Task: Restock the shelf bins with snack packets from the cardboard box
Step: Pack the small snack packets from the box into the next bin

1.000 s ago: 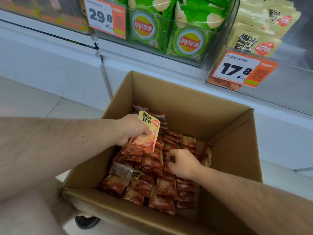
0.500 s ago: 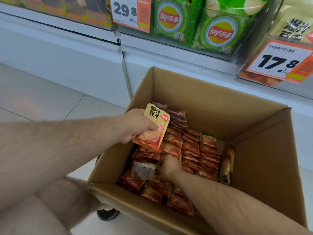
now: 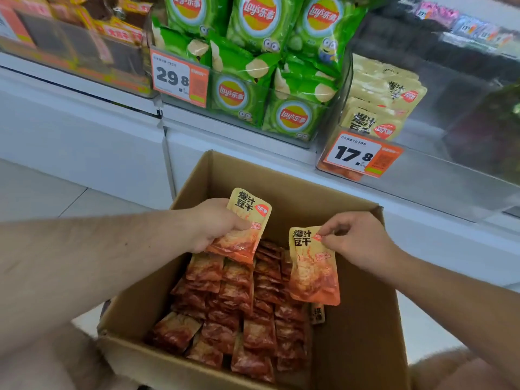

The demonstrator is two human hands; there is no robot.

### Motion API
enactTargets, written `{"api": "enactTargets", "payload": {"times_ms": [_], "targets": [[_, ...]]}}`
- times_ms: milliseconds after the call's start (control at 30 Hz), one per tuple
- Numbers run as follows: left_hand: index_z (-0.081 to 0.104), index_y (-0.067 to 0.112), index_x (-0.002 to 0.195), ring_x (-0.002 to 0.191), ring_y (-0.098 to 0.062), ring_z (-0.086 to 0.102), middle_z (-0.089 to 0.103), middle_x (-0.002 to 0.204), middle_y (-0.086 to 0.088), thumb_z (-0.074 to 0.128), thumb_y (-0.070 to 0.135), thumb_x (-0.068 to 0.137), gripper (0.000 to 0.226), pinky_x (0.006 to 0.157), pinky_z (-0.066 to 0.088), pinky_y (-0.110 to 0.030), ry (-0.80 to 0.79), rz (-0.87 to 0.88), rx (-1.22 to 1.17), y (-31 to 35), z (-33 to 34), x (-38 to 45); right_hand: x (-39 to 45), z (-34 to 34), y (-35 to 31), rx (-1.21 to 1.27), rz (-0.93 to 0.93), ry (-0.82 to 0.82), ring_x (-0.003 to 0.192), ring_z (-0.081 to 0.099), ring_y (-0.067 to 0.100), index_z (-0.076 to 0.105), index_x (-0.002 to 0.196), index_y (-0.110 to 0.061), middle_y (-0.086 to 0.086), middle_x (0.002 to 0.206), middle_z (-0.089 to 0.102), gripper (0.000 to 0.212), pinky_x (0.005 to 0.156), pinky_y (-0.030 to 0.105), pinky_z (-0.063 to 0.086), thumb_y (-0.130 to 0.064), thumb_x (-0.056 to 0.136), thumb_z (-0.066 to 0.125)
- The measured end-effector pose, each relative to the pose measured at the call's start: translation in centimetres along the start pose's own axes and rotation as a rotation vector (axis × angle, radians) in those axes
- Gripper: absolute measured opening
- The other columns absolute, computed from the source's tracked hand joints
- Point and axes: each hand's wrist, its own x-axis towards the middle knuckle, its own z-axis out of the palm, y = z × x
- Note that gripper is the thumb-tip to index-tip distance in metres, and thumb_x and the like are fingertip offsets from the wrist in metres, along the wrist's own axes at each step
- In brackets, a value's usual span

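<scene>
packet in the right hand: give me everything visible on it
The packet is a small flat pouch of glossy, crinkled film, pale yellow at the top with bold black characters and a red logo, shading to orange-red below, where the contents show. It hangs roughly upright, slightly tilted, above the packets lying in the cardboard box. The right hand pinches its top right corner between thumb and fingertips; nothing else visibly touches it.

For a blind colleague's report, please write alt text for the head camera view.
Over an open brown cardboard box of red-orange snack packets, the left hand grips one yellow-and-orange packet and the right hand pinches another by its top. Behind, clear shelf bins hold green Lay's crisp bags and matching yellow packets.
</scene>
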Motion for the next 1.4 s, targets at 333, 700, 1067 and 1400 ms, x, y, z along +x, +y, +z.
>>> {"api": "enactTargets", "payload": {"times_ms": [333,700,1067,1400], "targets": [[0.072,0.015,0.116,0.103,-0.024,0.071,0.075,0.108,-0.007,0.047,0.044,0.1,0.042,0.088,0.054,-0.036,-0.216,-0.05,-0.204,2.3,5.6,-2.7,-0.7,-0.9,-2.3,0.855,0.142,0.035,0.077,0.068,0.026,0.065,0.079,-0.004,0.014,0.082,0.067,0.016,0.07,0.037,0.058,0.011,0.083,0.066],[0.07,0.019,0.104,0.094,-0.022,0.073,0.076,0.101,-0.006,0.066,-0.001,0.089,0.025,0.086,0.058,-0.041,-0.201,0.347,-0.055,4.6,7.6,-4.5,-1.2,-2.3,-3.7,0.801,0.017,0.236,0.079,0.062,0.016,0.058,0.103,-0.015,0.013,0.096,0.063,0.032,0.059,0.022,0.047,-0.002,0.08,0.077],[0.053,0.022,0.119,0.098,-0.014,0.07,0.075,0.102,0.002,0.074,0.002,0.065,0.062,0.084,0.057,-0.028,-0.352,0.506,0.026,7.7,8.0,-5.9,-1.9,-6.4,-3.0,0.674,-0.124,-0.259,0.057,0.043,0.012,0.072,0.102,-0.013,0.004,0.087,0.069,0.033,0.051,0.023,0.036,-0.028,0.074,0.082],[0.054,0.031,0.12,0.095,-0.004,0.069,0.073,0.107,0.009,0.081,0.012,0.074,0.056,0.084,0.053,-0.025,-0.365,0.576,0.189,14.3,12.6,-5.6,-1.5,-12.0,-1.6,0.887,-0.081,-0.147,0.057,0.047,0.011,0.074,0.101,-0.008,0.005,0.084,0.071,0.034,0.059,0.029,0.016,-0.019,0.069,0.078]]}}
